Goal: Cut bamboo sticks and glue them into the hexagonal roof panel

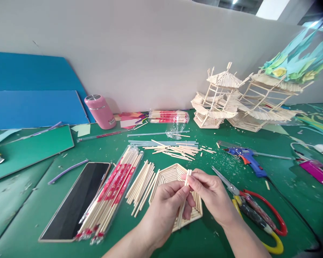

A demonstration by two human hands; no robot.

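Note:
My left hand point(165, 202) is closed, its thumb and fingers pinching a few thin wooden sticks point(188, 174) side by side. On the same sticks, near their upper end, the fingertips of my right hand point(208, 190) are pressed together. The sticks stand tilted; my fingers partly hide them, so their exact number is unclear. Below both hands lies a hexagonal frame point(174, 167) of nested wooden sticks, its middle largely covered. A bundle of loose cut sticks point(143, 184) rests just left of the frame. Scissors point(242, 200) with red and yellow handles lie right of my right hand.
Left are wrapped chopsticks point(115, 186) and a phone point(78, 200). Beyond the frame lie scattered sticks point(177, 150) and clear glue sticks point(161, 143). A blue glue gun point(247, 159) with a cord lies right. Stick-built pavilions point(218, 100) and a pink flask point(100, 111) stand behind.

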